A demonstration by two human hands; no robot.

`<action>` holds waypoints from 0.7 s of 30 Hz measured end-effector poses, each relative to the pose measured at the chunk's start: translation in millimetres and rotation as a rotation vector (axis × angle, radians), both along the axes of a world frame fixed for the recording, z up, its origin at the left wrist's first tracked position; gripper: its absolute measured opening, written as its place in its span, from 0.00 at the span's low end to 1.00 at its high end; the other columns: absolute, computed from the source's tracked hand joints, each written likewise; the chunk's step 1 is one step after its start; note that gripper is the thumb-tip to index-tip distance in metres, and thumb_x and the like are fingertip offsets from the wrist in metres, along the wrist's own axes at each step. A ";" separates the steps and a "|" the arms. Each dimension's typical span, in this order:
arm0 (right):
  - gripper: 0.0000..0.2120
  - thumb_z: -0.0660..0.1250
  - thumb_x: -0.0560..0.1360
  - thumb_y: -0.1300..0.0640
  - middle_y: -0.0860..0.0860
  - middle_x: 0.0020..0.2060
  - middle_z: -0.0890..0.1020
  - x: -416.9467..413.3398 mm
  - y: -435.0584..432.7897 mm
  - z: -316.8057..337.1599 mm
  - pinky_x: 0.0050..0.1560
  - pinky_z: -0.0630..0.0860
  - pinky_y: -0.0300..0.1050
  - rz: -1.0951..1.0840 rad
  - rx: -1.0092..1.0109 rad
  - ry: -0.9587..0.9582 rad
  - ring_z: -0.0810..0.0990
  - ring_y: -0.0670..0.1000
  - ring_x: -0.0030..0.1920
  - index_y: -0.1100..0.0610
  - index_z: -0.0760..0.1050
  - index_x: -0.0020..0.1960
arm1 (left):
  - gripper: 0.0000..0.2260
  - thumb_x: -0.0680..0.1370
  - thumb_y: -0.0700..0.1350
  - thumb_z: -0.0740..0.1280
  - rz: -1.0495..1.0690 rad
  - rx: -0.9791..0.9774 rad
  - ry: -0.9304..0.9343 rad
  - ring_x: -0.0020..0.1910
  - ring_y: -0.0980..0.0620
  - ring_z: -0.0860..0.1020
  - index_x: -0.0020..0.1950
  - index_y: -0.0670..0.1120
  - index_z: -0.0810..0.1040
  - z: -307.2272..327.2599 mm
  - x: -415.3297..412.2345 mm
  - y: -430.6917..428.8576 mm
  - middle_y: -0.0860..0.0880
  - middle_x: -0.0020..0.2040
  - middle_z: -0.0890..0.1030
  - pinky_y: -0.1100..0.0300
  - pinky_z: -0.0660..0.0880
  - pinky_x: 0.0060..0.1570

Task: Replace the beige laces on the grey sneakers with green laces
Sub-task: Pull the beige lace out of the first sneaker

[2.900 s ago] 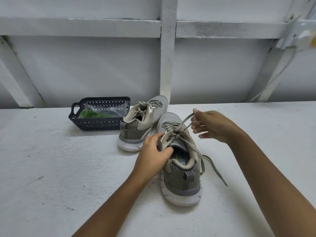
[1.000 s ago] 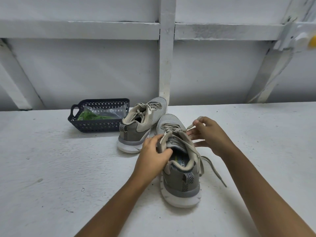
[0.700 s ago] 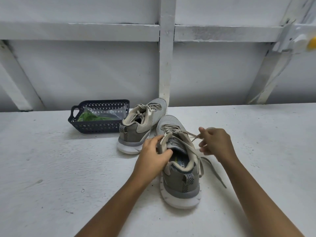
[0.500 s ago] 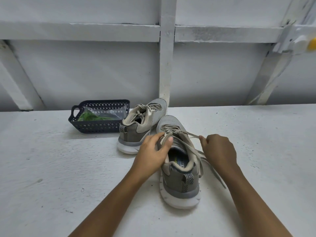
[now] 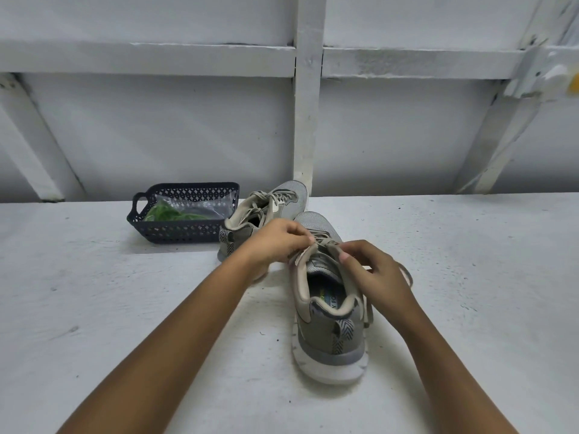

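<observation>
Running across the top of the near sneaker [image 5: 329,311], the beige lace [image 5: 322,244] sits right between the two hands, at the upper eyelets just ahead of the tongue. The left hand [image 5: 275,242] comes in from the left side of the shoe, its grip nearly closed, thumb and forefinger pinched on the lace. The right hand [image 5: 372,270] meets it from the right, fingers curled in tight with the fingertips [image 5: 344,255] on the same stretch of lace; how firmly it holds cannot be told. A loose end of the lace [image 5: 405,274] trails out behind the right hand onto the bench [image 5: 470,277]. The shoe stands upright with its heel toward the person and its toe pointing away. Just beyond the left hand stands the second sneaker [image 5: 266,211], with its beige lace in place. Further left of that, just beside it, is a dark basket [image 5: 175,230] holding a clear bag with the green laces [image 5: 166,213] inside.
</observation>
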State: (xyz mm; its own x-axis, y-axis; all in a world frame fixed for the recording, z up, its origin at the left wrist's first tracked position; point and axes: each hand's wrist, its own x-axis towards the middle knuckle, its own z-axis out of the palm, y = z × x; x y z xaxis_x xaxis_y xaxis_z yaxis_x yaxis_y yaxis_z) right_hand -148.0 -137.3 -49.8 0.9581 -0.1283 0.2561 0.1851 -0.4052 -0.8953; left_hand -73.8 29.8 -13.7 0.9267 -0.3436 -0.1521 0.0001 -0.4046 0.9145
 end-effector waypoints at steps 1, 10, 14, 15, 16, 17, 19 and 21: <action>0.05 0.65 0.77 0.57 0.42 0.46 0.82 0.6 0.1 -1.0 0.40 0.73 0.29 0.003 0.003 -0.002 0.78 0.39 0.45 0.51 0.79 0.48 | 0.07 0.77 0.39 0.67 -0.028 0.038 0.015 0.37 0.53 0.72 0.39 0.47 0.77 2.6 4.3 0.5 0.48 0.37 0.77 0.64 0.69 0.35; 0.05 0.65 0.77 0.58 0.42 0.45 0.83 2.9 -1.8 -5.8 0.46 0.75 0.37 0.022 0.079 0.010 0.79 0.41 0.47 0.50 0.80 0.47 | 0.13 0.78 0.38 0.60 -0.092 0.249 -0.097 0.30 0.52 0.68 0.34 0.45 0.74 13.6 23.9 -13.4 0.45 0.33 0.75 0.60 0.64 0.34; 0.05 0.65 0.76 0.58 0.42 0.47 0.83 3.2 -2.3 -5.5 0.47 0.75 0.36 0.036 0.100 0.007 0.80 0.42 0.48 0.51 0.80 0.48 | 0.10 0.78 0.37 0.59 -0.117 0.294 -0.145 0.26 0.55 0.66 0.38 0.44 0.73 22.1 25.1 -17.4 0.46 0.33 0.71 0.64 0.62 0.27; 0.06 0.65 0.77 0.58 0.42 0.47 0.83 3.4 -2.4 -5.5 0.46 0.75 0.36 0.038 0.101 0.006 0.80 0.42 0.48 0.51 0.80 0.47 | 0.10 0.79 0.38 0.60 -0.103 0.260 -0.147 0.26 0.57 0.67 0.39 0.44 0.73 23.3 24.6 -18.1 0.47 0.33 0.71 0.66 0.63 0.25; 0.06 0.65 0.77 0.58 0.42 0.47 0.83 3.5 -2.6 -6.0 0.46 0.75 0.35 0.038 0.103 0.007 0.80 0.42 0.48 0.50 0.80 0.47 | 0.08 0.79 0.38 0.61 -0.089 0.220 -0.154 0.27 0.58 0.68 0.41 0.45 0.74 23.3 23.7 -18.4 0.49 0.33 0.72 0.68 0.64 0.25; 0.06 0.65 0.77 0.58 0.42 0.47 0.83 3.6 -2.7 -6.2 0.46 0.75 0.35 0.039 0.108 0.009 0.80 0.42 0.48 0.50 0.80 0.47 | 0.05 0.80 0.39 0.61 -0.078 0.179 -0.154 0.30 0.58 0.70 0.45 0.45 0.75 22.8 22.5 -18.1 0.50 0.35 0.73 0.70 0.66 0.27; 0.06 0.65 0.77 0.58 0.42 0.46 0.83 3.4 -3.0 -6.7 0.46 0.75 0.34 0.041 0.118 0.010 0.80 0.42 0.48 0.50 0.80 0.47 | 0.04 0.79 0.42 0.62 -0.058 0.120 -0.151 0.35 0.58 0.72 0.53 0.46 0.75 19.8 19.9 -15.5 0.51 0.40 0.75 0.68 0.69 0.33; 0.06 0.65 0.77 0.58 0.41 0.47 0.83 3.4 -3.2 -7.5 0.46 0.75 0.34 0.041 0.120 0.008 0.80 0.42 0.47 0.50 0.80 0.47 | 0.05 0.79 0.43 0.61 -0.023 0.110 -0.145 0.38 0.56 0.74 0.54 0.47 0.73 17.9 16.6 -7.9 0.50 0.43 0.77 0.64 0.70 0.36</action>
